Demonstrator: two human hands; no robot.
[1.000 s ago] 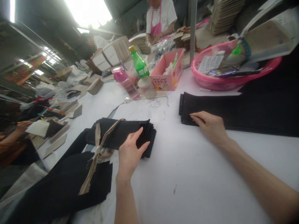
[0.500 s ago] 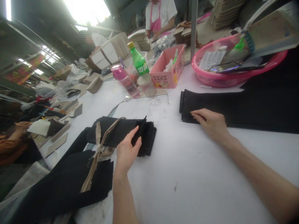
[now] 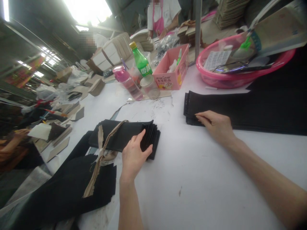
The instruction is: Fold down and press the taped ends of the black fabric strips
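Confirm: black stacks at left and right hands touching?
Apart. The head view shows white tabletop between the left stack and the right stack, separating their facing ends.

Dark ceiling (image 3: 42,19) with a bright white panel (image 3: 88,11) and small lights (image 3: 51,60); grey upright post (image 3: 198,28); white table (image 3: 187,179).

Set in a factory workshop, judging by a broad white worktable (image 3: 192,182) with strip-tied black panels (image 3: 120,137), tall stacks of cut sheets (image 3: 230,13) behind, a co-worker in a pink apron (image 3: 158,26) beyond, an orange-sleeved person (image 3: 6,156) at left, and rows of ceiling lights (image 3: 49,57).
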